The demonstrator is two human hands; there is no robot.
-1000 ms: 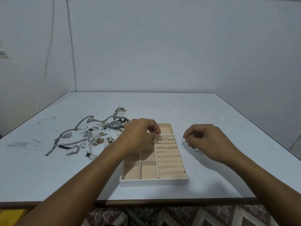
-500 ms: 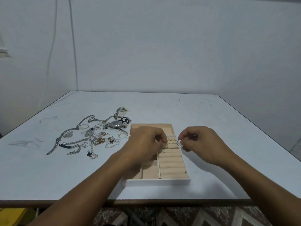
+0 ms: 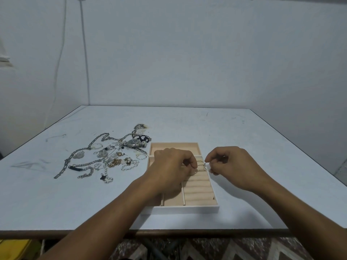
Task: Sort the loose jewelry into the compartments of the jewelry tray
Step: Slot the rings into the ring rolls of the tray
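Pinched by the right hand [image 3: 234, 166], a ring [image 3: 206, 165] is now brought to the jewelry tray [image 3: 180, 208] rim for slotting; what the curled left hand [image 3: 172, 169] holds cannot be told.

Worktop [image 3: 244, 139]: pale, matt, smooth top w/ dark scuffs; front edge brown, wood-like. Tray [image 3: 180, 208]: white matt outer wall, peach lining looks like soft cloth, no shine. Chains [image 3: 82, 156], watch [image 3: 133, 143] & thin ring [image 3: 204, 165]: shiny metal. Beads [image 3: 129, 167]: glossy, pearly. Wall [image 3: 187, 53]: matt paint.
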